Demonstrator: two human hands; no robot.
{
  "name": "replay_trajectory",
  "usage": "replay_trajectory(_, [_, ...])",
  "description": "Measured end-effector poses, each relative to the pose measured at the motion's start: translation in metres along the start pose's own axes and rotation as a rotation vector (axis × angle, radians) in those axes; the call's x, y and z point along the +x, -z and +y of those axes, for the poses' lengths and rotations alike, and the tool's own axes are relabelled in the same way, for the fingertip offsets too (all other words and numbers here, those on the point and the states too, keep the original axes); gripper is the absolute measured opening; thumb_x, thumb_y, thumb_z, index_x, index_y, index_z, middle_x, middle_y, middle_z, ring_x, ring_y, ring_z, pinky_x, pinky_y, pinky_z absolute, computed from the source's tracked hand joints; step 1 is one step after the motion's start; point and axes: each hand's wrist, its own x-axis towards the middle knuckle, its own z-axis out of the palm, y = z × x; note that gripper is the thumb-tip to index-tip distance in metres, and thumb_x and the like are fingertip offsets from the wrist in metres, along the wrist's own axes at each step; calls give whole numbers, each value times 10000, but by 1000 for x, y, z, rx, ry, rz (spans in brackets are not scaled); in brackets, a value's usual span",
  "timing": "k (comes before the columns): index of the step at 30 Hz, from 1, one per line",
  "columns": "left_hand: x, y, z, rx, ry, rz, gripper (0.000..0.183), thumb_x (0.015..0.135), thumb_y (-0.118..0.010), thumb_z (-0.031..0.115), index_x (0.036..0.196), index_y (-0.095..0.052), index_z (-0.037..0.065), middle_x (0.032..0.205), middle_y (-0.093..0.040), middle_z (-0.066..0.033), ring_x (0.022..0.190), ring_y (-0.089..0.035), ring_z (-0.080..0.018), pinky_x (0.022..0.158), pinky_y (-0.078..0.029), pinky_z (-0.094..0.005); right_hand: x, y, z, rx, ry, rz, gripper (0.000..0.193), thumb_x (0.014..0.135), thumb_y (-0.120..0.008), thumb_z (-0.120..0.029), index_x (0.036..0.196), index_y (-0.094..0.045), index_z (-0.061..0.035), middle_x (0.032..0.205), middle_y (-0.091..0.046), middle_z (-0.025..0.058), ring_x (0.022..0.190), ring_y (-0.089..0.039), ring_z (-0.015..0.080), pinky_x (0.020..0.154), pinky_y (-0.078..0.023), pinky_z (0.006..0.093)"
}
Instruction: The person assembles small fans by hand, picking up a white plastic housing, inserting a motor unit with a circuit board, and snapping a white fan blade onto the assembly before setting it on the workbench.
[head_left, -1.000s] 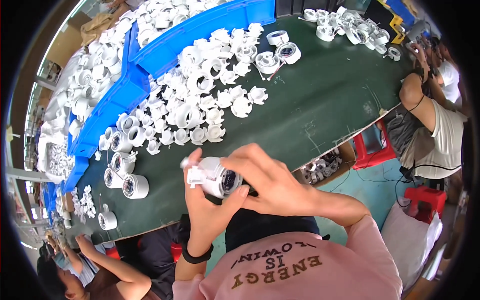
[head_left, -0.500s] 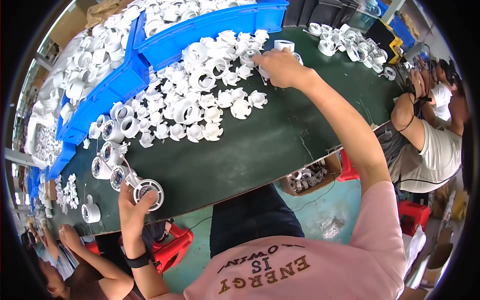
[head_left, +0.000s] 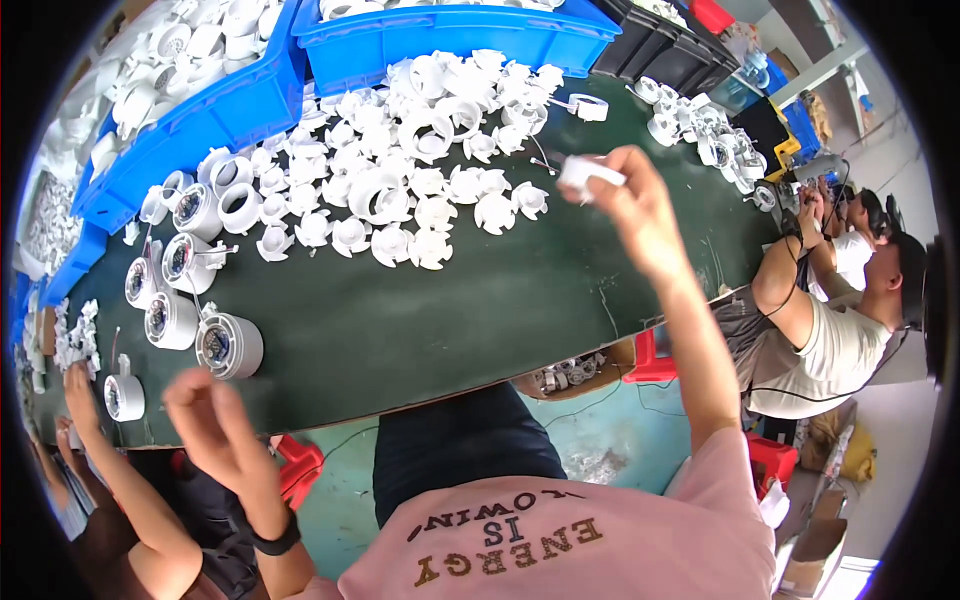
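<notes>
My right hand [head_left: 640, 215] is raised over the far right part of the green table, with a white plastic ring-shaped part [head_left: 592, 180] pinched between thumb and fingers. Near the front left edge is my left hand [head_left: 215, 430], its fingers apart and holding nothing, slightly blurred. Just beyond it a round white housing with a circuit board inside [head_left: 230, 346] rests on the table. Several similar housings, among them one white housing [head_left: 170, 318], stand in a cluster behind that one. Another white ring with a thin lead [head_left: 588, 107] lies beyond my right hand.
Loose white petal-edged caps and rings [head_left: 430, 190] cover the table's middle. Blue bins [head_left: 450, 35] and a black crate [head_left: 670, 45] line the far side. More white parts [head_left: 705, 135] lie at right. Co-workers sit at both ends; one's hand [head_left: 80, 395] is at left.
My left hand has let go of the round white housing, now standing on the table, and drawn back. My right hand has come nearer from the pile, bringing a white ring-shaped part.
</notes>
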Motion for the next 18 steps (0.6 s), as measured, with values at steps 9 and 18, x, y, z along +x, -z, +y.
replay_trajectory(9, [-44,-54,35,-275,166,-485,156,835,-539,-77,973,-547,-6,885,-536,-31,668,-472,-52,590,-375,-182,0,-18,40,-524,262,-100,467,1012,-380,-292,1391,-385,-20,1282,-459,141,1207,-431,245,1035,-303,338])
replay_trajectory(18, [-41,-73,41,-342,143,-513,169,775,-597,-92,920,-578,-7,830,-587,-78,591,-516,-105,513,-378,-218,0,-24,42,-648,231,-102,496,1014,-359,-293,1380,-359,42,1316,-408,200,1236,-403,300,1045,-296,353])
